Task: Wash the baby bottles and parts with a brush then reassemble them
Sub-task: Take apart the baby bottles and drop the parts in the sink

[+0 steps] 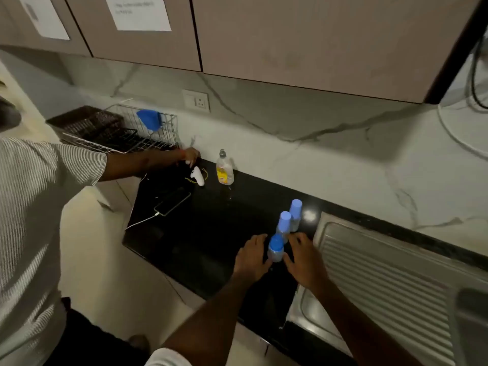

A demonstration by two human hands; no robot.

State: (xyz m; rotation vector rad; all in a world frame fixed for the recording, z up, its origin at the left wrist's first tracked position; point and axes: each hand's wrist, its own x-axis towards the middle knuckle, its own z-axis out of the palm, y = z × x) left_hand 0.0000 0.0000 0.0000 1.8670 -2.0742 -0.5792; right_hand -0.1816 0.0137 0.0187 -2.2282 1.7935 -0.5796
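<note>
Three clear baby bottles with blue caps stand in a row on the black counter [206, 233]: the nearest [275, 248], a middle one [284, 222] and the farthest [295, 211]. My left hand [252, 256] lies just left of the nearest bottle, with its fingers spread and relaxed. My right hand [303, 257] lies just right of that bottle in the same way. Both thumbs reach toward the bottle's base, but neither hand plainly grips it. No brush shows clearly.
A steel sink drainboard [383, 273] lies to the right. A dish soap bottle [224, 170], a white object [198, 175] and a phone [173, 200] on a cable sit farther back. Another person's hand [190, 155] reaches beside a wire dish rack [124, 138].
</note>
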